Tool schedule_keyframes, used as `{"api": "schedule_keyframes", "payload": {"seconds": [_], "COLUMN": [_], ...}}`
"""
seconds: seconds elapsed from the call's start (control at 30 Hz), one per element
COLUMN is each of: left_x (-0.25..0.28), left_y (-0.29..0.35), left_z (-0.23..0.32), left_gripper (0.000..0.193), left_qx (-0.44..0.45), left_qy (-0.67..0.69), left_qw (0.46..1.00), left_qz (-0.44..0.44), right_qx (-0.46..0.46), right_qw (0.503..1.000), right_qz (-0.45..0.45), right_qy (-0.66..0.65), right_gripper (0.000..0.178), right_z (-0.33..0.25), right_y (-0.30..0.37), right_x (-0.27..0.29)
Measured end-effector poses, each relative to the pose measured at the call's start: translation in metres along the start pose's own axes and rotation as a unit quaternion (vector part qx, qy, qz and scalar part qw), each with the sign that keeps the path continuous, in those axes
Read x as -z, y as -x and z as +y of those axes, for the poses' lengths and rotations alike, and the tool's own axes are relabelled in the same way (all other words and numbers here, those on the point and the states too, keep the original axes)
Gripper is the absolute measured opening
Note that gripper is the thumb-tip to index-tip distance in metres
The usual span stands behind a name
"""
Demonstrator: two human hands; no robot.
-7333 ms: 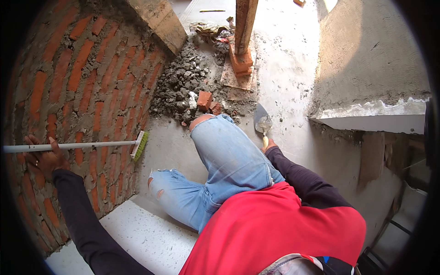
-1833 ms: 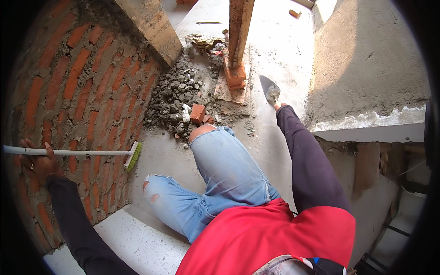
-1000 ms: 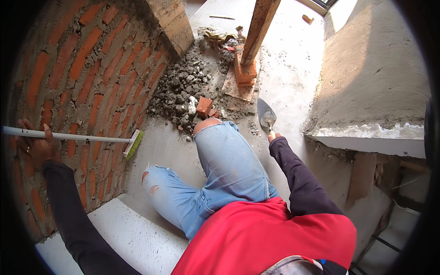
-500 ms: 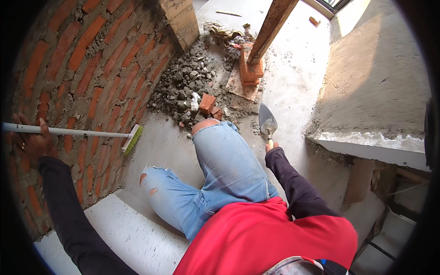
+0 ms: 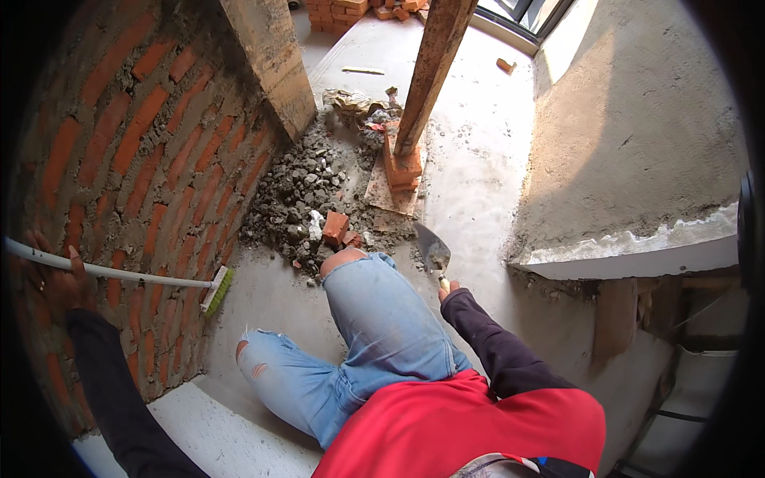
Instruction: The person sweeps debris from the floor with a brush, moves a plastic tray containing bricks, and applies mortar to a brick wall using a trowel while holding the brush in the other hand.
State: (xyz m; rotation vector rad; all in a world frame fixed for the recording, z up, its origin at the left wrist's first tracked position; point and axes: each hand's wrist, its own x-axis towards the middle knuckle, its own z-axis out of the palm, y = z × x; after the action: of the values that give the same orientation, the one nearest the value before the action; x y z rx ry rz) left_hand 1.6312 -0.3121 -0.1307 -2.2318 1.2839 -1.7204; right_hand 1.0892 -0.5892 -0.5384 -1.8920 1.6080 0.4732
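A long pale spirit level (image 5: 111,272) is held flat against the brick wall (image 5: 151,159) on the left, pressed there by the left hand (image 5: 60,275), whose grip is spread open over the near end rather than wrapped round it. To the right, a trowel (image 5: 433,253) is clasped by its handle in the closed right hand (image 5: 448,288), blade pointing towards the rubble pile (image 5: 307,203) further off. The level is judged stiff and light, best steadied mid-length; the steel trowel is rigid, taken at the handle.
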Motion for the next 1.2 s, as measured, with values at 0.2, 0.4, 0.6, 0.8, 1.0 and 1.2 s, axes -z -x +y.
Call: {"api": "schedule_keyframes", "payload": {"seconds": [0.2, 0.4, 0.6, 0.8, 1.0, 1.2], "left_x": [0.003, 0.011, 0.016, 0.012, 0.009, 0.0], "left_y": [-0.004, -0.004, -0.008, 0.0, 0.0, 0.0], "left_z": [-0.005, 0.011, 0.023, 0.02, 0.02, 0.013], "left_gripper": [0.057, 0.058, 0.061, 0.061, 0.061, 0.062], "left_qx": [0.004, -0.025, -0.022, -0.022, -0.029, -0.003], "left_qy": [-0.003, -0.043, -0.03, -0.051, -0.06, -0.057], "left_qw": [1.0, 0.999, 0.999, 0.998, 0.997, 0.998], "left_qz": [0.011, 0.02, 0.032, 0.022, 0.026, 0.025], "right_qx": [-0.017, 0.039, -0.006, 0.064, 0.208, 0.17], "right_qw": [0.999, 0.997, 0.999, 0.994, 0.964, 0.961], "right_qz": [-0.007, -0.001, 0.049, -0.084, -0.154, -0.21], "right_qy": [-0.036, -0.07, -0.022, -0.025, -0.052, -0.054], "right_gripper": [0.045, 0.041, 0.04, 0.044, 0.047, 0.045], "right_z": [-0.012, 0.014, 0.101, 0.011, -0.101, -0.12], "right_y": [-0.012, 0.001, 0.006, -0.011, -0.116, -0.176], "right_x": [-0.015, -0.024, -0.017, -0.055, -0.129, -0.146]}}
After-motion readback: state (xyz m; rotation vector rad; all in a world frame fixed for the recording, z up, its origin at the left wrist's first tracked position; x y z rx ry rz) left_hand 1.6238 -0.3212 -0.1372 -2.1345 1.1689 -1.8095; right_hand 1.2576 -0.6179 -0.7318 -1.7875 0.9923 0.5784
